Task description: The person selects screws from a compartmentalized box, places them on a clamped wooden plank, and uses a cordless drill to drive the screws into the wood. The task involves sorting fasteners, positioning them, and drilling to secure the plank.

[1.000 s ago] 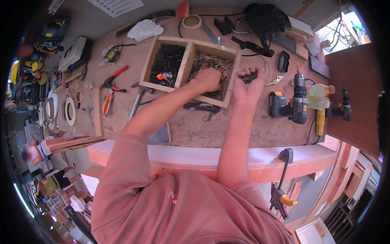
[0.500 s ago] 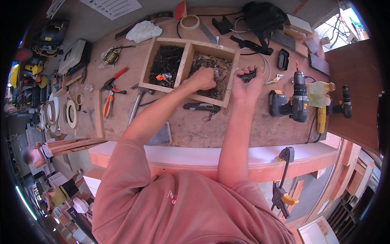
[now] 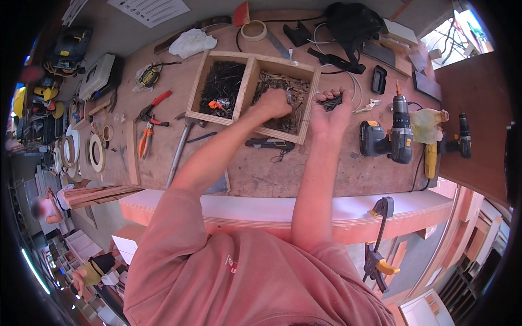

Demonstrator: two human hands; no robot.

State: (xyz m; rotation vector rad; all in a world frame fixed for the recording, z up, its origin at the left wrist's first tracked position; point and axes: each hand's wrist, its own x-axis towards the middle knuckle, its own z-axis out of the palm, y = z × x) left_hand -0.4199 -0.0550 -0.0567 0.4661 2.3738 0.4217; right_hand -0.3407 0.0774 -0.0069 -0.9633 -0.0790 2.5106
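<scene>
Pale plywood forms the two-compartment open box [image 3: 272,133], taken as the reference for all positions; it sits slightly askew on the worn brown wooden workbench [image 3: 261,176]. Left compartment: a heap of slender black fasteners [image 3: 224,79], with a small bright-orange object [image 3: 216,104] lying on it near the front. Right compartment: a layer of mixed brown and greyish small pieces [image 3: 296,89], individual kinds too small to tell. The left hand [image 3: 274,103] reaches into this right compartment, back upward, fingers bent down; the fingertips are hidden, so cannot tell whether anything is pinched. The right hand [image 3: 330,117] is just beside the box's right wall, palm up, fingers curled around a bunch of slender dark fasteners [image 3: 332,102], which lies across the finger side of the palm. Just in front of the box: a black utility knife with a cord loop [image 3: 269,144]. Left of the box: a steel-shafted claw hammer [image 3: 180,145], its head near the box's front-left corner; farther left, red-and-black-handled pliers [image 3: 152,110] touching orange-handled pliers [image 3: 145,142]. Behind the box: a crumpled white cloth [image 3: 192,43] and a beige tape roll [image 3: 254,31]. Well to the right of the box, beyond the right hand: a black-and-grey cordless drill [image 3: 401,133], its bit pointing away from the person.
</scene>
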